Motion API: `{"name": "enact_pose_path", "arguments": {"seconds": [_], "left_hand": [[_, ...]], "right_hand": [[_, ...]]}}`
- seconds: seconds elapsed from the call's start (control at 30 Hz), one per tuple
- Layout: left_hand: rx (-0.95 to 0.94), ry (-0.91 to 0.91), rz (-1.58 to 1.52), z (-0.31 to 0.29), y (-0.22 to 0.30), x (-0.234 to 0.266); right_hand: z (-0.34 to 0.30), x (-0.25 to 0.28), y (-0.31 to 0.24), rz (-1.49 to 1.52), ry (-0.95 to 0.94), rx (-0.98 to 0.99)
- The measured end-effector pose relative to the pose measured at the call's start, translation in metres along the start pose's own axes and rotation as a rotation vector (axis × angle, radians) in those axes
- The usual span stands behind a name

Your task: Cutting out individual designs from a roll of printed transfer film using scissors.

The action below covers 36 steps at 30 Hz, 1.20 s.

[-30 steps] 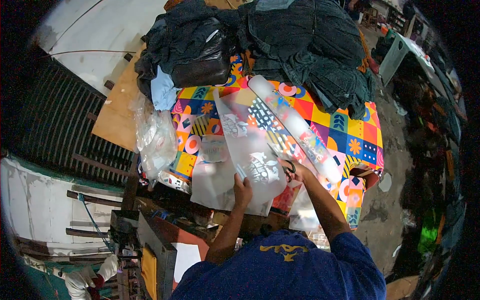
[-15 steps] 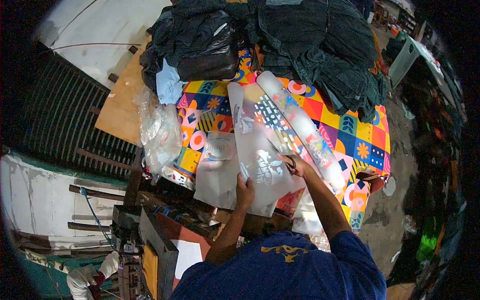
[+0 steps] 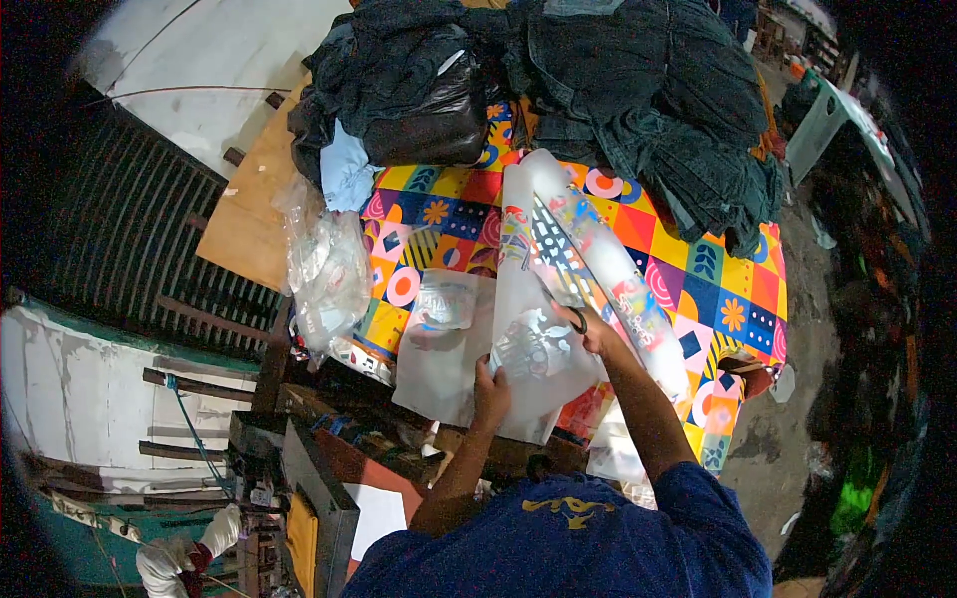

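A translucent film sheet [image 3: 538, 344] with printed pictures lies across the colourful tablecloth [image 3: 728, 284], its far part curled up. My left hand [image 3: 490, 394] pinches the near left edge of this sheet between thumb and fingers. My right hand [image 3: 600, 334] is closed round the black handles of a pair of scissors [image 3: 577, 320]. The scissors sit at the sheet's right side; their blades are hard to make out. Close by on the right runs a long curled printed film strip [image 3: 648, 334]. Another printed film piece [image 3: 439, 349] lies flat beside my left hand.
Dark denim garments [image 3: 638, 90] are heaped along the far side. A black plastic bag [image 3: 439, 120] and a light blue cloth [image 3: 346, 169] lie at the far left. Crumpled clear plastic [image 3: 327, 269] hangs by the table's left edge, beside a wooden board [image 3: 244, 219].
The sheet's far left flap has swung right and curled over, narrowing the gap to the long strip. Both hands keep their grips, with only slight movement.
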<state>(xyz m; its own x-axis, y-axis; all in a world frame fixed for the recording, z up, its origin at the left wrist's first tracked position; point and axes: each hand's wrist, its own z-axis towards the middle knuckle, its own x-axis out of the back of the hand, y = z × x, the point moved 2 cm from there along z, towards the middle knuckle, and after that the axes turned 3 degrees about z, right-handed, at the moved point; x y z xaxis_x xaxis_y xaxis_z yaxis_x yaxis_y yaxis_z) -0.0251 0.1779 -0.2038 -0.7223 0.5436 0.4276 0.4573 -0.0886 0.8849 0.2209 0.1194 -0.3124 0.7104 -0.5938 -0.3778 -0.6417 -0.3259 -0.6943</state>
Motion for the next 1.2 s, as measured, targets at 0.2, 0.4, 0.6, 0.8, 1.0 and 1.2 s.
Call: {"name": "enact_pose_path", "arguments": {"seconds": [0.2,0.4,0.6,0.8,1.0,1.2], "left_hand": [[0.018,-0.042,0.133,-0.001,-0.012,0.007],[0.004,0.015,0.414,0.017,0.019,0.009],[-0.241,0.226,0.460,0.083,0.019,0.011],[-0.024,0.453,0.153,0.128,-0.002,0.043],[-0.074,0.473,0.471,0.127,0.004,0.032],[-0.152,0.488,0.497,0.122,0.001,0.032]], "right_hand": [[-0.032,-0.034,-0.036,-0.141,-0.012,-0.004],[-0.066,-0.039,-0.052,-0.155,-0.010,0.036],[-0.067,-0.039,-0.053,-0.160,-0.019,0.036],[-0.069,-0.042,-0.056,-0.157,-0.075,0.033],[-0.058,-0.021,-0.050,-0.151,-0.078,0.115],[-0.043,-0.022,-0.041,0.063,-0.382,0.006]]}}
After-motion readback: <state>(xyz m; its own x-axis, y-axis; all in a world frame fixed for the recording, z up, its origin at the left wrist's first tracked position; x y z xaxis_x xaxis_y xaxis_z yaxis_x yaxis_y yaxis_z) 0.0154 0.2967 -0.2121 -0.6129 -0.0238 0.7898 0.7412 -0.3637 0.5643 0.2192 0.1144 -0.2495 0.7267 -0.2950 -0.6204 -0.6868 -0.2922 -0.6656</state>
